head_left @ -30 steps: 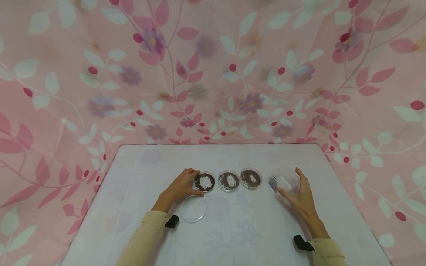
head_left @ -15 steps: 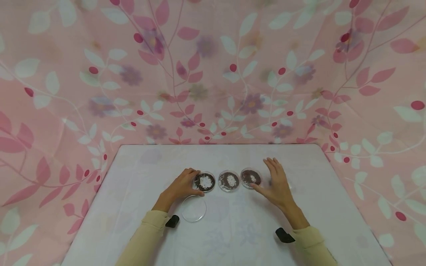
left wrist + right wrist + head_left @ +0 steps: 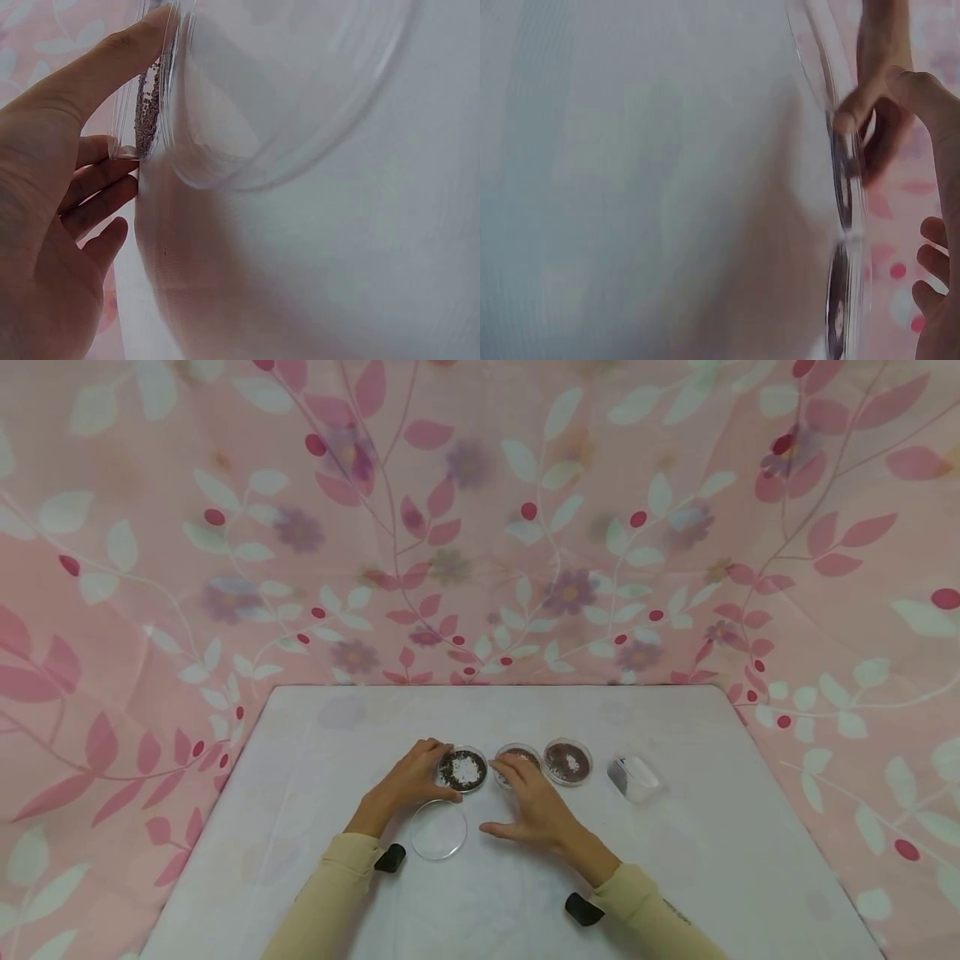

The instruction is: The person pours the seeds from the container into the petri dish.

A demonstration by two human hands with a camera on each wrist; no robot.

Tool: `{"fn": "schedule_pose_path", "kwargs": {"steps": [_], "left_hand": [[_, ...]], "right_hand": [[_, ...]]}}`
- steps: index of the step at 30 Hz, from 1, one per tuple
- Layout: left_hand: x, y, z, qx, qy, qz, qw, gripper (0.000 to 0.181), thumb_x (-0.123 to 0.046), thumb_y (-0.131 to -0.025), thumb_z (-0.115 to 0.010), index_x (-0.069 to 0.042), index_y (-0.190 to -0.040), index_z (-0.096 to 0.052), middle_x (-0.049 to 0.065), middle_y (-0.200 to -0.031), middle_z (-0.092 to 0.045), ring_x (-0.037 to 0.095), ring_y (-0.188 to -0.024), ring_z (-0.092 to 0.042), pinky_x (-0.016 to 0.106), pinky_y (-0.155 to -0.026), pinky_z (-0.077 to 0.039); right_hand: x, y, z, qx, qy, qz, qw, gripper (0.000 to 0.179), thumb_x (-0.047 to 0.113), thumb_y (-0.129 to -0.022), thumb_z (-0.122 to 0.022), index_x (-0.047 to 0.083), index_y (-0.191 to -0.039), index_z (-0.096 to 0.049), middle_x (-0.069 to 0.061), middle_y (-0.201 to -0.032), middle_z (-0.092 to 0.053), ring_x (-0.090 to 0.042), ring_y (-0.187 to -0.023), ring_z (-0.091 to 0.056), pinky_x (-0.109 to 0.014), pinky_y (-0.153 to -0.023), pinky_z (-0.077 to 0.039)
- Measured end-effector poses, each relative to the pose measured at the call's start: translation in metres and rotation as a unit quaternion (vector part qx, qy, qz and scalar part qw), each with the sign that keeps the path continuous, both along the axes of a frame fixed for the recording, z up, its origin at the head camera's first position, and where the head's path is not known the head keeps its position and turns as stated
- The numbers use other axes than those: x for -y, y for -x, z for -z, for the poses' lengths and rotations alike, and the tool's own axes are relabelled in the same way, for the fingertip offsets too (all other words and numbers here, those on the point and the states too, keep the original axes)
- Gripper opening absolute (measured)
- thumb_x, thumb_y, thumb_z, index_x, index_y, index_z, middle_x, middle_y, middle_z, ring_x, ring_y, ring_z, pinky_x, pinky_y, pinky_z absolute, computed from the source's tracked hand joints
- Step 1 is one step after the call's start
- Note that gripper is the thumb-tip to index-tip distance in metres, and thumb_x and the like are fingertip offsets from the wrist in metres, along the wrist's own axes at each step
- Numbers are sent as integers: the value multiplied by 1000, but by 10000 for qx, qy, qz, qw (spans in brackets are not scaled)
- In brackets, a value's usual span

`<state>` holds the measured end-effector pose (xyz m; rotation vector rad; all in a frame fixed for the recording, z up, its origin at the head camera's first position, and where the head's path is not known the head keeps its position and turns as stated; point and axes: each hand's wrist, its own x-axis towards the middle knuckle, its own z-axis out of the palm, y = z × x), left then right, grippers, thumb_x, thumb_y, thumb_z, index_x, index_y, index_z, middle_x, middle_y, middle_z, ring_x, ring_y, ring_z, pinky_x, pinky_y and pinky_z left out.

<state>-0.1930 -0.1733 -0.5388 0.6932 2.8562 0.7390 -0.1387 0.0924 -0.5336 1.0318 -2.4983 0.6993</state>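
My left hand (image 3: 408, 777) grips the leftmost petri dish (image 3: 465, 772), its thumb at the near rim and fingers at the far side. Dark granules topped with white bits fill that dish. In the left wrist view the dish (image 3: 148, 112) appears edge-on. A clear round lid (image 3: 438, 832) lies on the table just in front of it. My right hand (image 3: 536, 810) is over the front of the middle petri dish (image 3: 522, 752), fingers spread and holding nothing, partly hiding that dish. To its right sits a third petri dish (image 3: 567, 762) with brown granules and some white bits.
A small clear box-like container (image 3: 634, 778) with a grey end stands right of the dishes. White cloth covers the table (image 3: 480, 902). A pink floral curtain (image 3: 480, 527) hangs behind and at both sides.
My right hand has left the clear container at the right and moved left, past the third dish, to the middle one. The left hand keeps its grip on the leftmost dish.
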Motion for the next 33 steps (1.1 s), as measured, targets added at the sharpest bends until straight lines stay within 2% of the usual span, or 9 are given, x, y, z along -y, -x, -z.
{"fn": "schedule_pose_path", "kwargs": {"steps": [6,10,16,23,29,33], "left_hand": [[1,2,-1,11,72,11,10000,94,-56,-67,-84,-11,-142,-51,7,-135,-55,25,-128,-49,46,-107,-45],[2,4,-1,-185,104,45,9998,89,-53,-70,-84,-8,-140,-53,8,-131,-57,25,-124,-51,45,-105,-47],[5,8,1,-328,223,-2,9992,88,-53,-69,-84,-8,-138,-54,7,-128,-58,24,-123,-52,42,-105,-47],[16,10,3,-167,129,-117,9997,92,-52,-67,-85,-8,-140,-53,9,-131,-57,26,-127,-50,45,-108,-45],[25,13,6,-291,204,-184,9992,94,-57,-66,-84,-8,-140,-53,7,-129,-57,25,-125,-50,44,-106,-45],[28,14,6,-269,91,-214,9994,95,-57,-65,-85,-7,-139,-53,8,-128,-58,26,-123,-51,45,-105,-46]], "right_hand": [[31,-12,1,246,-395,-427,9980,91,66,-74,-73,11,-141,-49,-7,-139,-54,-21,-129,-51,-40,-106,-48],[47,-18,3,349,-609,-627,9956,90,66,-74,-73,14,-142,-48,-4,-139,-53,-18,-129,-51,-35,-107,-46],[60,-24,7,422,-1033,-614,9919,87,70,-76,-68,17,-142,-48,-3,-146,-49,-18,-132,-50,-35,-107,-46],[64,-26,12,427,-1051,-655,9914,87,68,-74,-71,17,-141,-50,-7,-143,-52,-21,-131,-51,-37,-108,-45],[68,-24,16,345,-1153,-632,9907,89,71,-73,-69,16,-141,-49,-7,-142,-53,-20,-130,-52,-36,-106,-46],[70,-23,17,354,-1242,-617,9897,89,72,-74,-68,16,-141,-49,-6,-142,-53,-19,-128,-52,-35,-104,-47]]}}
